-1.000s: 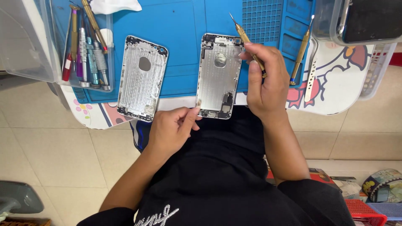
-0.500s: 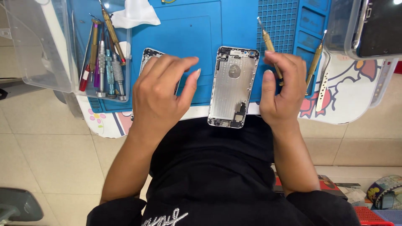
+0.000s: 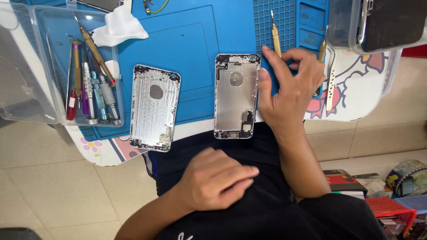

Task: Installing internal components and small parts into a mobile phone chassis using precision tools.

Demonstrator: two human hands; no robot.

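Two silver phone back housings lie inside-up on a blue work mat (image 3: 195, 40). The left housing (image 3: 153, 108) hangs partly over the table's front edge. The right housing (image 3: 235, 95) lies beside my right hand (image 3: 289, 89), whose fingers rest along its right edge. A gold-handled screwdriver (image 3: 276, 38) lies on the mat just above that hand's fingertips. My left hand (image 3: 215, 180) rests on my dark-clothed lap below the table, fingers loosely curled, holding nothing.
A clear plastic tray (image 3: 40, 66) at the left holds several screwdrivers. A white cloth (image 3: 118, 27) lies on the mat. A clear box (image 3: 378, 24) with a dark phone sits top right. Another gold tool (image 3: 322, 49) and metal tweezers (image 3: 330, 89) lie right of my hand. Tiled floor below.
My left hand has come off the left housing and dropped to my lap. My right hand shifted to the right housing's edge. The view moved closer.
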